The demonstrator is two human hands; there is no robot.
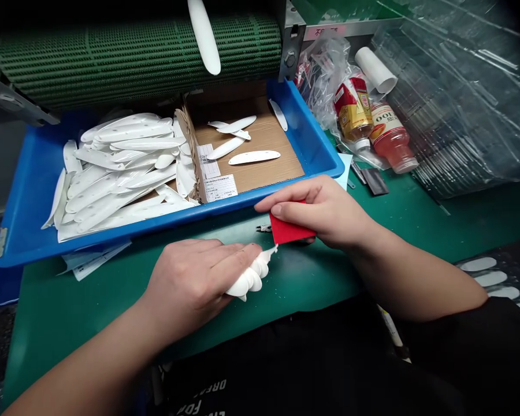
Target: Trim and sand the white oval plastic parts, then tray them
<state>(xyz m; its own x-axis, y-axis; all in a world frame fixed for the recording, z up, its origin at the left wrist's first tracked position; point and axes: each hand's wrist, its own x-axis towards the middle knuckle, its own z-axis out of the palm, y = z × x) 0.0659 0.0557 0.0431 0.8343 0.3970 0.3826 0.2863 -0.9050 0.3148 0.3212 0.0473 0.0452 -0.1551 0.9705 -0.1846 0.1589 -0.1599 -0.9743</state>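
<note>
My left hand (199, 274) is closed around a bundle of white plastic pieces (252, 278), whose rounded ends fan out below the fingers. A thin tip of the bundle points toward a red flat piece (291, 228). That red piece is pinched between the thumb and fingers of my right hand (314, 211). The bundle's tip is at or very near the red piece's lower left corner; contact is not clear. Behind the red piece, the metal tip of a small tool (263, 229) shows on the green table (320, 277).
A blue tray (125, 234) holds many white pieces (125, 167) on the left and several on cardboard (260, 173) at right. Another white piece (204, 37) hangs before the green conveyor (112, 58). Bottles (392, 136) and stacked clear trays (468, 115) stand at right.
</note>
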